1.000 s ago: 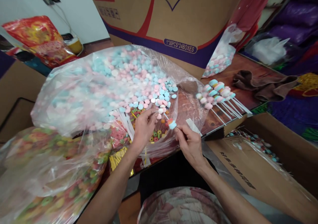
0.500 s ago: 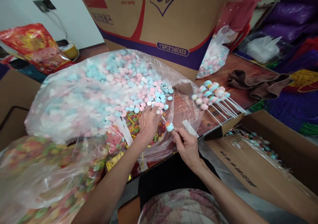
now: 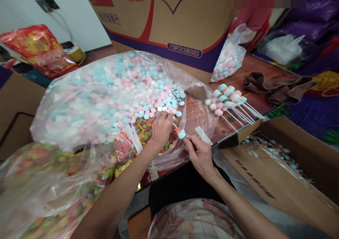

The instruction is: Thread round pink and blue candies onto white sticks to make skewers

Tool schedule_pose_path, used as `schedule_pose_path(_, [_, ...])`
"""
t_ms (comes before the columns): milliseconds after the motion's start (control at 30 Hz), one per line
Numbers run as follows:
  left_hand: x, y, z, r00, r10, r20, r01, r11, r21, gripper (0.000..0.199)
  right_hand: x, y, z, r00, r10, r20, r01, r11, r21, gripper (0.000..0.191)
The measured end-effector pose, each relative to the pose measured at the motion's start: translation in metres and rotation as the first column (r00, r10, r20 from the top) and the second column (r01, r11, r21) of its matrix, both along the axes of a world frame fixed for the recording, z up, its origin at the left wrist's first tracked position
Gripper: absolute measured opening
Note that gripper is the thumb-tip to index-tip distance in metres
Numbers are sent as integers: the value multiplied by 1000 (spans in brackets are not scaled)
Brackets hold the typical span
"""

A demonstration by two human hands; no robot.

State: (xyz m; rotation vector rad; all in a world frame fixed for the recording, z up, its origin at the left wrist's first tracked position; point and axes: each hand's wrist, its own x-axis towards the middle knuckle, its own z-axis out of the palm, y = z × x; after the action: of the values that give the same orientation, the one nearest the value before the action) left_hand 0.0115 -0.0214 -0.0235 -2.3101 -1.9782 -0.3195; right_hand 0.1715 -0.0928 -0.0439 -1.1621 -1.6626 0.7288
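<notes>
My right hand point(image 3: 199, 153) pinches a candy stick point(image 3: 181, 133) with pale blue and orange pieces threaded on it. The stick's thin white end points up and left toward my left hand point(image 3: 162, 127). My left hand's fingers are bent and drawn together at the edge of the loose pastel candies point(image 3: 173, 102); what lies between the fingertips is hidden. Those pink, blue and white candies spill from a large clear plastic bag point(image 3: 66, 105). Beneath my left wrist are small colourful ring candies point(image 3: 145, 135) and white sticks point(image 3: 134, 136).
Finished-looking candy sticks point(image 3: 230, 97) lie in a pile on the table at right, beside a brown cloth point(image 3: 278, 87). A large carton point(image 3: 159, 27) stands behind. An open box point(image 3: 254, 175) with more sticks is at lower right. A bag of ring candies point(image 3: 60, 186) fills the lower left.
My left hand has shifted slightly right and up, its fingertips staying by the loose candies. My right hand keeps its pinch on the candy stick. The view has shifted slightly.
</notes>
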Motion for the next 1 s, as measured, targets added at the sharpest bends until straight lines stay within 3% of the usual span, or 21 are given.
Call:
schedule_pose_path(133, [1, -1, 0, 999, -25, -22, 24, 999, -25, 31, 0, 0, 0, 1000, -9, 2, 9, 1000, 11, 19])
schedule_pose_path(333, [-7, 11, 18, 998, -53, 26, 57, 986, -156, 22, 1, -1, 1, 1000, -12, 13, 12, 999, -37, 22])
schedule_pose_path(433, [-17, 6, 23, 998, -20, 63, 28, 991, -128, 28, 1, -2, 2, 1000, -18, 17, 19, 999, -51, 22])
schedule_pose_path(533, [-26, -9, 19, 997, -17, 71, 21, 998, -57, 31, 1, -2, 3, 1000, -15, 14, 15, 999, -50, 22])
schedule_pose_path(733, [-31, -26, 0, 973, -188, 130, 192, 981, -21, 35, 1, -2, 2, 1000, 0, 12, 0, 999, -39, 22])
schedule_pose_path(900, [-32, -21, -2, 927, -154, 341, 160, 987, 10, 33, 1, -1, 1, 1000, 1, 24, 0, 999, -39, 22])
schedule_pose_path(967, [-34, -22, -1, 852, -85, 517, 95, 995, 7, 29, 1, 0, 3, 1000, 18, 18, -17, 998, -57, 22])
schedule_pose_path(1000, [-35, -23, -1, 773, -41, 633, 62, 998, -10, 27, 1, 1, 4, 999, 31, 14, -30, 997, -70, 22])
